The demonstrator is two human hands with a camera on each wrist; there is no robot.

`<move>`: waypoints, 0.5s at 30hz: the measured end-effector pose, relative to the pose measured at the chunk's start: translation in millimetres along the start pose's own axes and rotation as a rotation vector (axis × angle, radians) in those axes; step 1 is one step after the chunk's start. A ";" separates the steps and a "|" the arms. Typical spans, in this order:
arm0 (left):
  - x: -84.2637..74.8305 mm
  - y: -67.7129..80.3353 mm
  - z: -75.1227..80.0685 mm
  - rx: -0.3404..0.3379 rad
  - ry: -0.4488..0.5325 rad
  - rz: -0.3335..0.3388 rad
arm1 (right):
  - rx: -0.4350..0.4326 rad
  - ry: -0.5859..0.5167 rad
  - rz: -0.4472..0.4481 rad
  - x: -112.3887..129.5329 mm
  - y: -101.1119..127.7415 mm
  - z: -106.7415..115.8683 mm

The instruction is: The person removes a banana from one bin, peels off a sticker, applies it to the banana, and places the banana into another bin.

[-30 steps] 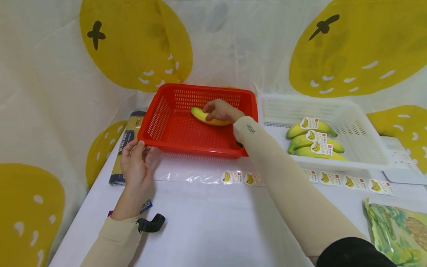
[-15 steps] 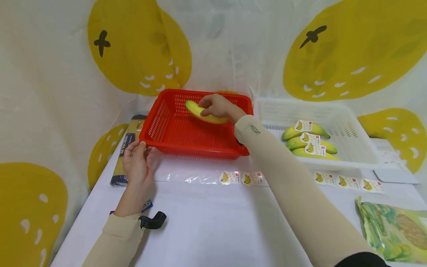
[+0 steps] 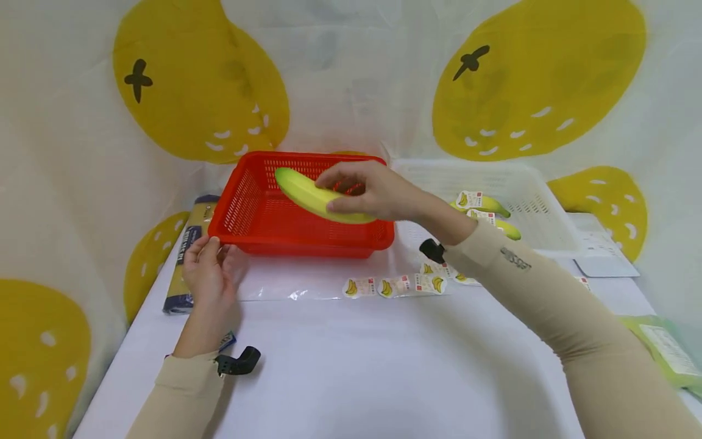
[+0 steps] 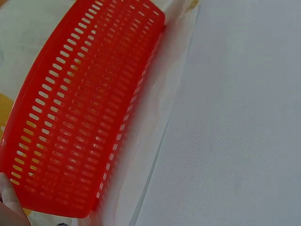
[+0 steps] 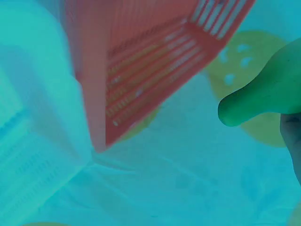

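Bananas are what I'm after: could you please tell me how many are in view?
3: one banana held in the right hand above the red basket, two labelled bananas in the white basket; the arm may hide more.

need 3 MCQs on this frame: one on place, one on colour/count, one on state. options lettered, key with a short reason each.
1. Where is the yellow-green unlabelled banana?
A. Lying on the floor of the red perforated plastic basket
B. Held in the air above that basket
C. In the white perforated plastic basket

2. What colour is the basket that the left hand touches?
A. Red
B. White
C. Blue

3. What is the right hand doing?
A. Resting flat on the white table
B. Peeling a banana sticker
C. Gripping the banana

Key: 1 B, the head view shows the banana lifted clear in the fingers, over the basket. 2 A, the left hand sits at the red basket's near left corner. 3 C, thumb and fingers curl round the banana.
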State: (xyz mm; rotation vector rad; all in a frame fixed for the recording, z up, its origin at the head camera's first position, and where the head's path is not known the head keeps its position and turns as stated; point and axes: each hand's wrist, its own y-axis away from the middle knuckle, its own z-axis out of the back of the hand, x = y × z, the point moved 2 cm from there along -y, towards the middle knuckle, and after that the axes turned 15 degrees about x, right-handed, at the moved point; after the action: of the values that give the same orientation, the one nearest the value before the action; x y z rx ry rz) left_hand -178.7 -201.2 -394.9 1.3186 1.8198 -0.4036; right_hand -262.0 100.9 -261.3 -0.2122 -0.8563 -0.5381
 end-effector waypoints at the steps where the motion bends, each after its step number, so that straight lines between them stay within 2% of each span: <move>1: -1.5 -1.3 1.0 -0.002 0.004 0.001 | -0.001 -0.012 0.010 2.7 12.2 -6.8; 4: -7.2 -3.2 7.7 -0.018 0.020 -0.010 | 0.008 -0.037 0.034 6.8 44.8 -29.2; 7: -11.2 -4.8 13.3 -0.035 0.047 -0.013 | 0.034 -0.039 0.033 1.1 75.7 -55.6; 11: -15.8 -5.8 18.1 -0.055 0.083 -0.029 | 0.106 -0.054 -0.004 -20.2 109.1 -98.8; 15: -19.6 -5.9 21.7 -0.056 0.111 -0.045 | 0.160 -0.099 -0.044 -43.3 131.9 -138.7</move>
State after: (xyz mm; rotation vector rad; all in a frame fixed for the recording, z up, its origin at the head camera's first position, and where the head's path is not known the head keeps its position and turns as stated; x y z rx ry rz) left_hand -172.6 -230.4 -394.1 1.2855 1.9420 -0.3065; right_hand -123.6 174.7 -379.2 -0.0739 -0.9980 -0.5008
